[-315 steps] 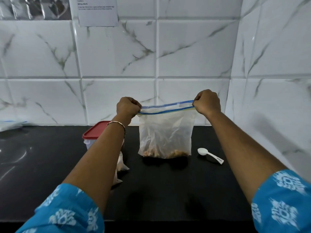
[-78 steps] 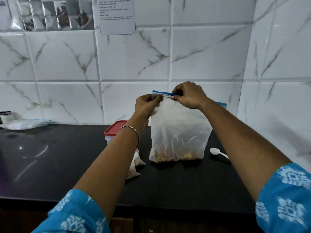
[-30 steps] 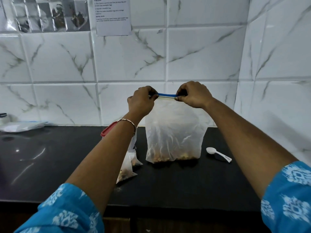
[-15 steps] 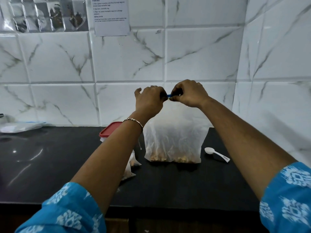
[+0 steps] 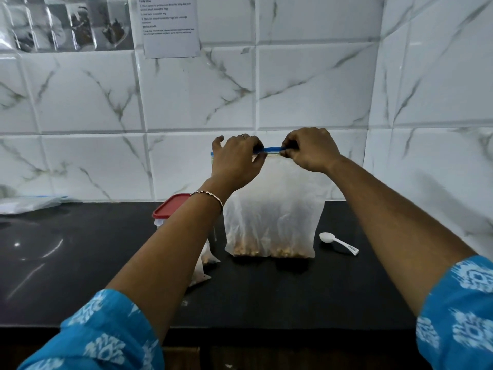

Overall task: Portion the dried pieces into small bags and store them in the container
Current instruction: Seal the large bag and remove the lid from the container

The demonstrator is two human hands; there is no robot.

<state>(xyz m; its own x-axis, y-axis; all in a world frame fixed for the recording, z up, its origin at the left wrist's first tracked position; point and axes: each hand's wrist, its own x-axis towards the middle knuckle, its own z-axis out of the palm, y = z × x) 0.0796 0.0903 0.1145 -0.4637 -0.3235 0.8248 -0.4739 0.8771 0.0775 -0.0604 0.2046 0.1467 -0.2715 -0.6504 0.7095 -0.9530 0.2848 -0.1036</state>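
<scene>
Left hand (image 5: 237,161) and right hand (image 5: 310,149) pinch the big bag's (image 5: 269,222) blue zip strip (image 5: 270,150), holding it upright to seal; spoon (image 5: 338,243) at its 3 o'clock

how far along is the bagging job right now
Done: at least two small bags holding pieces lie on the counter beside the container. In hand: the left hand and right hand pinch the blue zip strip of the big bag, apparently sealing it; the spoon lies idle. Left: the container's red lid is on, and the small bags are outside it.
</scene>
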